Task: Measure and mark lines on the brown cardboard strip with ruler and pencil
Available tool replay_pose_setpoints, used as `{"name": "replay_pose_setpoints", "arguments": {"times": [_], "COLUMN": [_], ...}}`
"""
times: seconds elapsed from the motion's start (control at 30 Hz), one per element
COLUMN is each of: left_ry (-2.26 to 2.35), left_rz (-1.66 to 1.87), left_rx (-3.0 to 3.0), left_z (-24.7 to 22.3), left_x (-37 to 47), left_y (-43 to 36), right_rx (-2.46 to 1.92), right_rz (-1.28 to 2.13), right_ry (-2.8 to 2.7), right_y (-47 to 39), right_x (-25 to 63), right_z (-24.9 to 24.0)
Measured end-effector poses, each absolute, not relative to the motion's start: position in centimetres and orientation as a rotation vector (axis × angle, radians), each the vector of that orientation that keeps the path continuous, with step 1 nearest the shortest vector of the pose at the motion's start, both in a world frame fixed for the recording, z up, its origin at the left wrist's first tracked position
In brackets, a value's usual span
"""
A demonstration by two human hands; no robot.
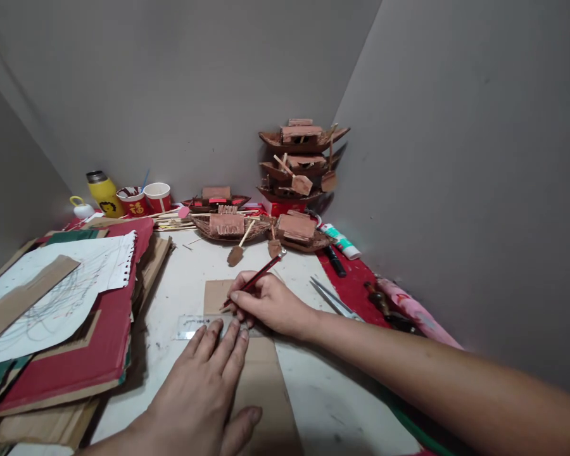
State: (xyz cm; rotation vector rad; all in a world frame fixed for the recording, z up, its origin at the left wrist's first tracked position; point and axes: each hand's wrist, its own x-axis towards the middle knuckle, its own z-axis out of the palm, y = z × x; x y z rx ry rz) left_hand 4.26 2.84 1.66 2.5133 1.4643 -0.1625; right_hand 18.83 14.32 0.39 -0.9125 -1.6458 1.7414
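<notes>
From the head view I see the left hand (204,373) spread flat, gripping nothing, fingertips resting on a clear ruler (190,326) across the cardboard strip (266,386), presumably against slipping; the right hand (268,304), pinched closed, holds a pencil (262,273) low (for control, I'd guess) near the ruler's far edge.

Over my feed I'm seeing a small craft workspace. Model boats (227,225) are crowding the back, cardboard (76,380) is lying stacked, and scissors (333,297) and a ruler (189,327) are sitting out.
</notes>
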Motion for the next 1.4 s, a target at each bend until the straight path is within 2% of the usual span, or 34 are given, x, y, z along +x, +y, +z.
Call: {"name": "replay_pose_setpoints", "arguments": {"times": [0.2, 0.4, 0.63, 0.8, 1.03, 1.4], "left_ry": [1.418, 1.404, 1.395, 1.377, 1.394, 1.41], "left_rz": [-0.29, -0.177, -0.018, 0.013, -0.039, 0.069], "left_rx": [2.527, 2.681, 2.813, 2.879, 2.846, 2.999], "left_z": [1.2, -0.1, -1.2, -1.3, -1.0, -1.7], "left_x": [4.4, 3.8, 3.2, 3.1, 3.2, 3.1], "left_y": [3.6, 3.4, 3.3, 3.4, 3.4, 3.5], "right_rx": [-0.769, -0.855, -0.853, -0.869, -0.818, -0.873], "right_rz": [1.661, 1.859, 1.722, 1.65, 1.739, 1.833], "right_ry": [-1.817, -1.621, -1.421, -1.389, -1.387, -1.496], "right_y": [14.7, 15.8, 18.2, 18.6, 17.8, 17.2], "right_x": [18.3, 18.2, 19.7, 19.8, 19.2, 19.1], "right_z": [0.5, 0.5, 2.1, 2.6, 1.9, 1.1]}}
